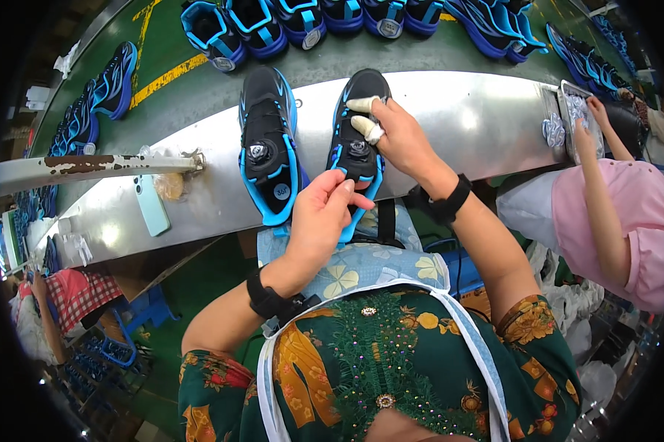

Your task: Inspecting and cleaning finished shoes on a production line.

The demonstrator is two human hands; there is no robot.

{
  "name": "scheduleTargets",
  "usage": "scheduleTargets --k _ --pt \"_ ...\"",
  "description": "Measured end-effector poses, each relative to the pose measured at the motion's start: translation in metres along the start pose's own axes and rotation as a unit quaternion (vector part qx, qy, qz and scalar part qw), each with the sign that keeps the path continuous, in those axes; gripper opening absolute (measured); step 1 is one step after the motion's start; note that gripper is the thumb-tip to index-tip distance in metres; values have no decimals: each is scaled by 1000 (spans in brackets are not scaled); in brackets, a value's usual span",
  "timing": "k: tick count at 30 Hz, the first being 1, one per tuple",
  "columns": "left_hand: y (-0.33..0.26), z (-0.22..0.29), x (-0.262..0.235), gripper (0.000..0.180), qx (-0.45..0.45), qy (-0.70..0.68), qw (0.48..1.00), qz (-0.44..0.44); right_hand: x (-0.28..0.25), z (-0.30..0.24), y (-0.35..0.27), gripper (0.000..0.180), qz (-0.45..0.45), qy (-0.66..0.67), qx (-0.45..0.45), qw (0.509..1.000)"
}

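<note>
Two black and bright-blue sneakers stand side by side on the metal bench, toes pointing away from me. Each has a round dial on its tongue. My right hand (400,136), with pale covers on some fingertips, lies across the upper of the right sneaker (363,88) and grips it from its right side. At that shoe's collar, just below the dial, my left hand (323,217) is closed with thumb and forefinger pinched together; whatever is between them is too small to make out. The left sneaker (262,121) stands untouched, a round sticker inside its heel area.
Beyond the metal bench (457,110), a row of similar sneakers (302,22) stands on a green surface. A pale-green phone (151,206) lies at left near a chipped white bar (89,169). At right, a person in pink (605,214) reaches into a metal tray (571,110).
</note>
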State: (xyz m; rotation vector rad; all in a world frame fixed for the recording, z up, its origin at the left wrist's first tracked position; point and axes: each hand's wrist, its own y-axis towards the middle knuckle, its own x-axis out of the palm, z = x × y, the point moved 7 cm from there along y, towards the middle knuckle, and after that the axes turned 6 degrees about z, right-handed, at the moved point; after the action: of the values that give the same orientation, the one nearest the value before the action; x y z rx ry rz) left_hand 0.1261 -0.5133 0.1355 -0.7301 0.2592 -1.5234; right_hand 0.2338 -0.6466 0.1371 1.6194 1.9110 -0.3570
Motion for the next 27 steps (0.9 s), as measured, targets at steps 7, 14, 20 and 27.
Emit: scheduleTargets --k 7,14,20,27 --pt "-18 15 5 26 -81 -78 992 -50 -29 -11 7 35 -168 124 -25 978" --pt "-11 9 0 17 10 153 987 47 -28 -38 -18 60 -342 117 -90 928" --pt "1 9 2 19 -67 78 992 -73 -33 -41 -27 52 -269 78 -114 953" --pt "-11 -8 5 23 -32 -47 997 -49 -42 -52 -54 33 11 -11 -133 991"
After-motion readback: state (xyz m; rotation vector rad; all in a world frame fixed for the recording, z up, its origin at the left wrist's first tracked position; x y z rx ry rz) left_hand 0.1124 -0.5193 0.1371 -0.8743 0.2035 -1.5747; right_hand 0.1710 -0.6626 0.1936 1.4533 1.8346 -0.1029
